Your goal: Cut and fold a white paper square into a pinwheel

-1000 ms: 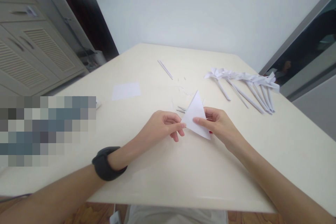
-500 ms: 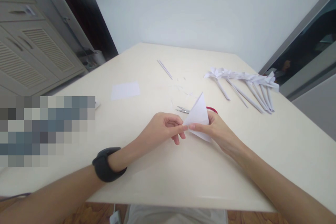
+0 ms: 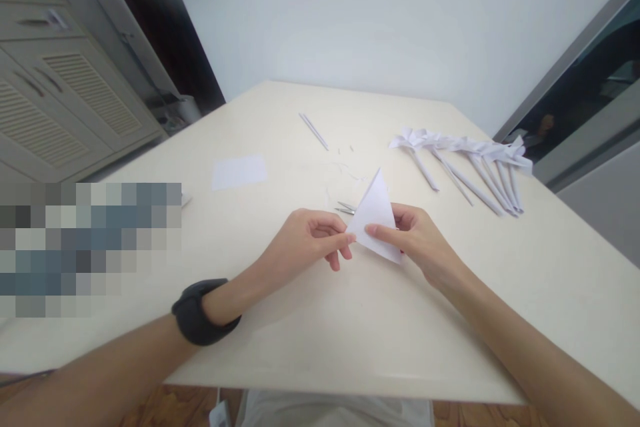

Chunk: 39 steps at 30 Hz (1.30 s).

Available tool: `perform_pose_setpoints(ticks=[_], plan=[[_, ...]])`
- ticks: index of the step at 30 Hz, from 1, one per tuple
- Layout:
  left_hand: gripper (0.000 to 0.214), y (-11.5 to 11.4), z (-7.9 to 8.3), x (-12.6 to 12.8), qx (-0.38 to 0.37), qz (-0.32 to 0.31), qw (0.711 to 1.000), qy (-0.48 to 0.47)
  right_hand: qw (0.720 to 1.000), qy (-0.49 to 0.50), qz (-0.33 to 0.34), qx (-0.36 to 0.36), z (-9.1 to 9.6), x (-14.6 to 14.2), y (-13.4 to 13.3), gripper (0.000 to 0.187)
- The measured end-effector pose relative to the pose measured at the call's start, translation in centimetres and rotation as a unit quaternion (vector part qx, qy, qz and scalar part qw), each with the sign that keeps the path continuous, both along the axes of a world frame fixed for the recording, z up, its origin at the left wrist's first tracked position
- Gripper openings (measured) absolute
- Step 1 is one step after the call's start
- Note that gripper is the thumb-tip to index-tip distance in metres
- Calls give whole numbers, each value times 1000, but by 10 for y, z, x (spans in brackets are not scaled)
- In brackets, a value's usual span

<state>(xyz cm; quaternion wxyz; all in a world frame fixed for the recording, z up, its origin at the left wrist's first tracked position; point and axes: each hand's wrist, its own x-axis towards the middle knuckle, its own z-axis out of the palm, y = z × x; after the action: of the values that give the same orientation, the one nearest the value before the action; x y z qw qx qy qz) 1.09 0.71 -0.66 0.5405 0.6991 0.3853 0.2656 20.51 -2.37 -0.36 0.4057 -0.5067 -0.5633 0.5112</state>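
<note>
Between my hands is a white sheet of paper (image 3: 376, 208) folded into a triangle, its tip pointing away from me. My left hand (image 3: 323, 239) pinches its left corner between thumb and finger. On the right side, my right hand (image 3: 413, 233) grips the paper with the thumb flat on the near face and the fingers behind it. Scissors (image 3: 346, 209) lie on the table past the paper; their blade tips show and the handles are hidden behind the paper and my right hand.
White rolled-paper stems with folded paper tops (image 3: 460, 145) lie at the back right of the table (image 3: 310, 333). Two thin paper rolls (image 3: 314, 132) rest near the back, with small paper scraps (image 3: 350, 170) closer. A flat paper sheet (image 3: 239, 173) lies at left.
The folded paper has tilted and shifted slightly up and left. My right thumb has slid from the left corner towards the paper's middle, and the red scissor handle is now almost hidden.
</note>
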Motion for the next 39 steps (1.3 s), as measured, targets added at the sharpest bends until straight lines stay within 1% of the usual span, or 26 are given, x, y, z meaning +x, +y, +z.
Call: perform_pose_setpoints(ticks=[2,6,10,18,22,26,28,31,34,39], plan=[[23,1,2,-1,7,6,1000,-2,1000,14,-6,1,4,3,1,17],[22,1,6,-4,17,14,1000,-9,999,40,-19,7,8,12,3,26],[22,1,7,-5,14,15,1000,-15,999,36,-19,21,9,16,3,25],[23,2,4,-4,9,6,1000,-12,999,13,-24,27,3,16,5,26],[22,3,3,-5,-5,15,1000,-20,999,-5,-32,26,2,15,6,25],[20,4,8,-6,-11,38,999,-26,1000,8,7,-1,2,14,7,25],[19,4,10,-6,-13,45,999,-27,1000,5,14,-2,1,13,7,28],[20,4,11,-5,-17,45,998,-29,1000,-7,-7,13,0,12,8,31],[21,3,11,-4,-20,44,998,-32,999,-15,-22,19,-1,12,7,30],[21,3,11,-4,-29,41,998,-32,999,-20,-18,23,-3,14,8,27]])
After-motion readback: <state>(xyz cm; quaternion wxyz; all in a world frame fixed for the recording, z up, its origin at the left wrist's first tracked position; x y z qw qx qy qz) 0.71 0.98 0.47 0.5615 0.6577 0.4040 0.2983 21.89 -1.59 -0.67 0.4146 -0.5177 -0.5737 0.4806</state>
